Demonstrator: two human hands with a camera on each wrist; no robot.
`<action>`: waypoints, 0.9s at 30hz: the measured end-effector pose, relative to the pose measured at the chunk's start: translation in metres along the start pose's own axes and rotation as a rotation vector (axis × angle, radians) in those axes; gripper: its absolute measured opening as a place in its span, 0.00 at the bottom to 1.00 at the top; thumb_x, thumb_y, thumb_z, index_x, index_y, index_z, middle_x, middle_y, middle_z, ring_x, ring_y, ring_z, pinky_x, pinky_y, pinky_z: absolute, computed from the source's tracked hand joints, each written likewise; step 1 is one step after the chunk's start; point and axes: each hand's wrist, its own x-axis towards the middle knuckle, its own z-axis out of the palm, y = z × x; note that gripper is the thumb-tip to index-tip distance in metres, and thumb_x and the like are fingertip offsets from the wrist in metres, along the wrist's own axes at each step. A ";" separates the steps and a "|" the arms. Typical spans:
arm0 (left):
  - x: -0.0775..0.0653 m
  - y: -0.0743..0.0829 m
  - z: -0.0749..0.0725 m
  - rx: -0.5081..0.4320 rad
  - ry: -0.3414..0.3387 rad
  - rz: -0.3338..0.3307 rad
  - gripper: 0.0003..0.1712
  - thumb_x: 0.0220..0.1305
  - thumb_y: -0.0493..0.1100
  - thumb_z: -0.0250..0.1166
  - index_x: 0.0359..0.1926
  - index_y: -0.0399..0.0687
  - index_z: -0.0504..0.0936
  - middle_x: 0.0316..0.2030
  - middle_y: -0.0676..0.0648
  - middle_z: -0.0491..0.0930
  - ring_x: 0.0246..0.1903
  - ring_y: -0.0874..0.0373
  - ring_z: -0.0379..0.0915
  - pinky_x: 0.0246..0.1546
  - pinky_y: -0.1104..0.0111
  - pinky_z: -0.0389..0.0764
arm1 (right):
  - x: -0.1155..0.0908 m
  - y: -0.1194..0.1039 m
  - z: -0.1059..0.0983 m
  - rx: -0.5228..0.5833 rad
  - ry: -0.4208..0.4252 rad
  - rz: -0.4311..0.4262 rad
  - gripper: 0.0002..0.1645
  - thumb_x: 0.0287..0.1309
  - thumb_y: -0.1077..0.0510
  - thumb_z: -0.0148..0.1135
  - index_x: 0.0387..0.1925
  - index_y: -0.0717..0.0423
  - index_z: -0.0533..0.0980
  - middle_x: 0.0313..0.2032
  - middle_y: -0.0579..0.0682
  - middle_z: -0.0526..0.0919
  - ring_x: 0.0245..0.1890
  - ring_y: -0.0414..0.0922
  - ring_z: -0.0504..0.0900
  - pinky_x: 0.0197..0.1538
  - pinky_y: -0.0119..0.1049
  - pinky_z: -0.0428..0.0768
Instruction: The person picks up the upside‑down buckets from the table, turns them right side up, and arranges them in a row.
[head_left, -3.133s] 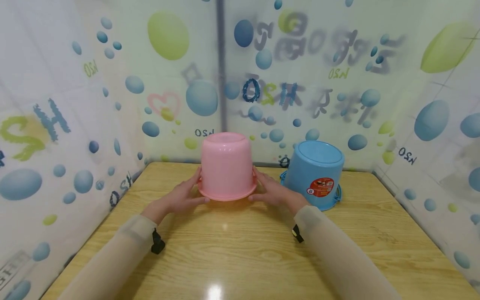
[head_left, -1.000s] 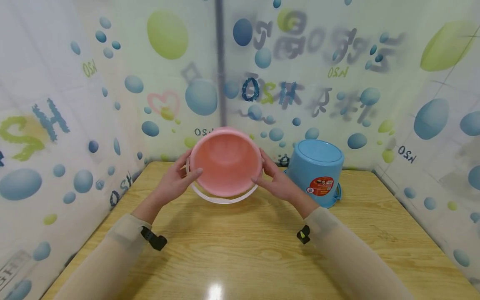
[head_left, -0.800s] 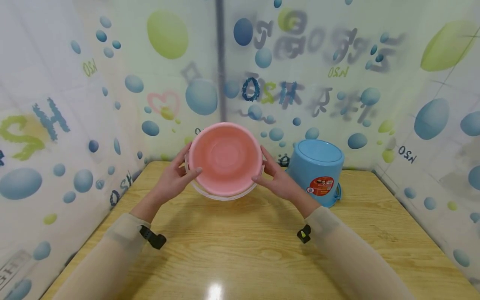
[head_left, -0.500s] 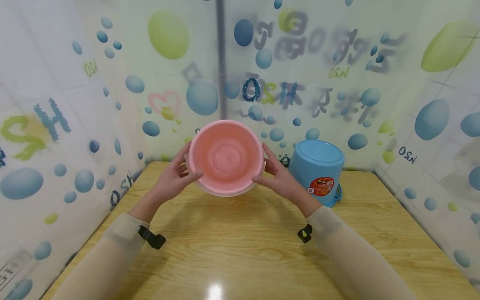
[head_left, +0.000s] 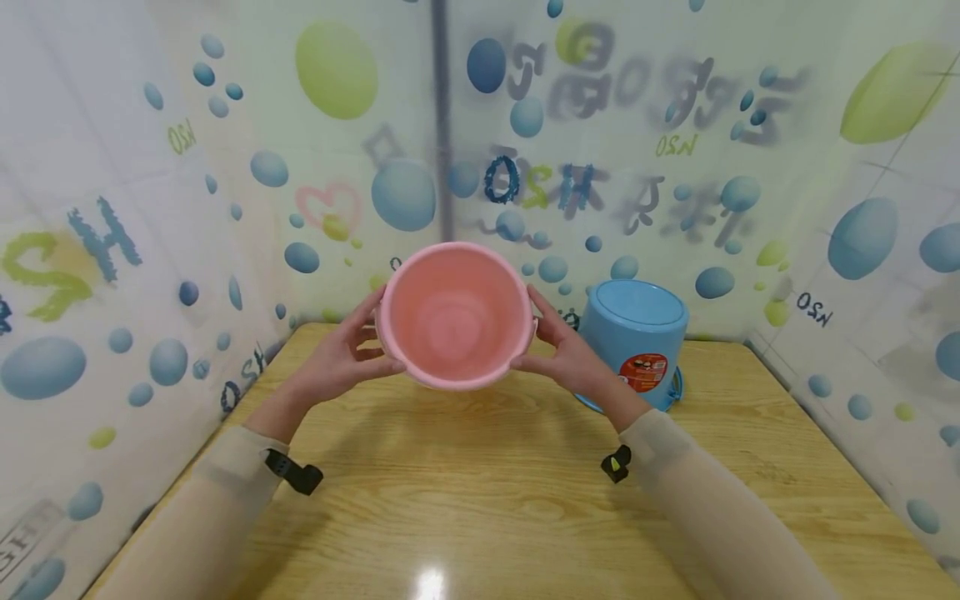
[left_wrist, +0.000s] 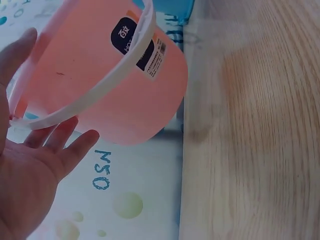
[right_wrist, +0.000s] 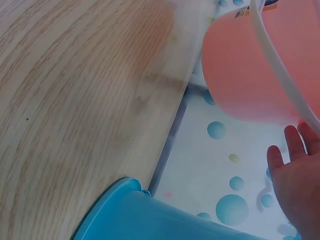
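A pink bucket (head_left: 457, 317) is lifted over the table, its mouth facing the head camera so that its inside shows. My left hand (head_left: 337, 358) holds its rim on the left, thumb at the lower edge and fingers spread along the side. Opposite it, my right hand (head_left: 562, 354) holds the right side of the rim. In the left wrist view the bucket's white handle (left_wrist: 95, 92) lies across the outer wall, near a dark label (left_wrist: 145, 55). My right fingertips sit at the handle (right_wrist: 287, 80) in the right wrist view.
A blue bucket (head_left: 633, 325) with a red label stands upside down on the wooden table (head_left: 480, 483), just right of my right hand. Patterned cloth walls (head_left: 480, 100) close off the back and both sides.
The pink bucket was upside down; it has been raised and tipped until its mouth faces the head camera. Lately its mouth has turned slightly upward, and its handle has gone behind the rim.
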 end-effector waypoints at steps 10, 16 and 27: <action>0.004 0.003 -0.002 0.038 0.030 0.022 0.61 0.70 0.35 0.76 0.90 0.71 0.50 0.85 0.43 0.61 0.79 0.32 0.66 0.71 0.35 0.76 | 0.000 0.000 -0.001 -0.006 0.009 -0.030 0.63 0.73 0.56 0.74 0.90 0.24 0.43 0.72 0.59 0.81 0.80 0.58 0.72 0.77 0.70 0.72; 0.006 0.006 -0.002 -0.013 0.006 0.021 0.59 0.73 0.36 0.74 0.91 0.64 0.48 0.84 0.39 0.64 0.76 0.32 0.71 0.64 0.59 0.87 | 0.000 -0.001 -0.001 0.009 0.011 -0.037 0.56 0.77 0.53 0.69 0.89 0.21 0.46 0.73 0.61 0.80 0.77 0.58 0.76 0.72 0.64 0.80; 0.006 0.003 0.002 0.071 0.065 -0.058 0.56 0.74 0.46 0.75 0.90 0.69 0.50 0.85 0.46 0.61 0.76 0.36 0.73 0.64 0.49 0.87 | 0.006 -0.002 -0.001 0.021 0.006 -0.041 0.48 0.85 0.54 0.59 0.90 0.31 0.44 0.73 0.66 0.79 0.73 0.61 0.80 0.75 0.59 0.79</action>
